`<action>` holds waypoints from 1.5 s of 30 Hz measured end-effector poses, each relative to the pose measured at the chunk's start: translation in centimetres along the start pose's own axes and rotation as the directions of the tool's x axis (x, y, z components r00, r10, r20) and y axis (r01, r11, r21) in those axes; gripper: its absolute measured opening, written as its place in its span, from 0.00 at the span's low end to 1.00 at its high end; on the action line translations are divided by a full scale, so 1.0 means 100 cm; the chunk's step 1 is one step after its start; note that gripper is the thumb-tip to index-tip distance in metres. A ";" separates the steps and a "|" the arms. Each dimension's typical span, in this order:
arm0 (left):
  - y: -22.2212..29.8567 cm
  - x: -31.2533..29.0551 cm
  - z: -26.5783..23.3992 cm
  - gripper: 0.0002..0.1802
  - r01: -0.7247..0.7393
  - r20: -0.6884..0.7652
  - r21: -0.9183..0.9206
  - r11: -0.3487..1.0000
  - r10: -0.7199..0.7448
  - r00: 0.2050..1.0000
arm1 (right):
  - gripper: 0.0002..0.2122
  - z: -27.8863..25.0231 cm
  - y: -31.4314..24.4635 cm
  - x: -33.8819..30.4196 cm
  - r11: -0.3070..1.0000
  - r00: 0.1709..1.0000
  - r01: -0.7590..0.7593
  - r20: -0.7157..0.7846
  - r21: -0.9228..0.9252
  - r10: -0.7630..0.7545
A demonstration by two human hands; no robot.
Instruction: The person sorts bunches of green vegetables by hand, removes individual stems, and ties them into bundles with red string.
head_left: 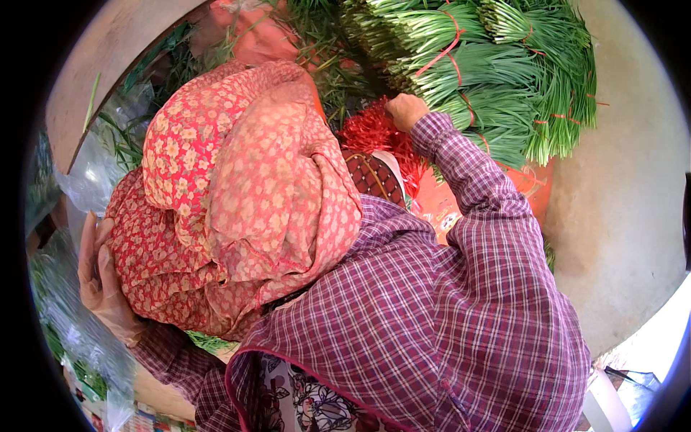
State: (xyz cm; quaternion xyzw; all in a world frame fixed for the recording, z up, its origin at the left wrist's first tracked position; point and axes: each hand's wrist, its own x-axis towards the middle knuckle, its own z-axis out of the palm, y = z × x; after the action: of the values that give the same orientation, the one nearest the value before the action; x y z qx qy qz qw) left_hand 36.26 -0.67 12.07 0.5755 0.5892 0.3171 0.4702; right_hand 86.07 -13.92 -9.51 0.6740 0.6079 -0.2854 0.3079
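Observation:
My right hand (407, 112) is closed at the edge of a heap of shiny red plastic ties (368, 131), its fingertips down among the strands. Just beyond it lie stacked bundles of green chives (497, 68), bound with red ties. My left hand (106, 284) rests beside my knee in the red floral trousers (237, 165), fingers stretched out and apart, holding nothing I can see. It looks pale and filmy, as if in a thin clear glove. Clear plastic bags (93, 169) crumple next to that hand.
Loose green leaves (335, 68) lie scattered at the far middle, near an orange-red surface (259, 36). A dark red quilted slipper (374, 180) sits by the ties. Pale floor (612, 187) spans the right. More clear plastic with greens (79, 317) lies at the left.

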 end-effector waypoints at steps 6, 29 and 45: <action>0.000 0.003 0.005 0.21 0.014 -0.013 -0.016 1.000 -0.014 1.000 | 0.09 0.028 0.004 -0.003 0.996 0.988 0.029 -0.157 0.083 -0.016; -0.164 -0.045 -0.093 0.20 0.155 -0.556 -0.311 0.938 -0.312 0.771 | 0.14 -0.406 -0.144 -0.049 0.504 0.403 0.823 -0.895 0.263 -0.191; -0.244 0.078 -0.250 0.47 0.193 -0.280 -0.653 0.732 -0.471 0.837 | 0.22 -0.521 -0.362 0.049 0.543 0.122 0.767 -0.752 -0.342 -0.647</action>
State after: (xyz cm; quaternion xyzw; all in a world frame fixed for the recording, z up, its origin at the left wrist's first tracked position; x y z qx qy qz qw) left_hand 4.81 7.85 -2.78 0.1941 0.6412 0.5132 0.5365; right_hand 51.09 31.47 18.06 0.3671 0.8970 -0.0862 -0.2306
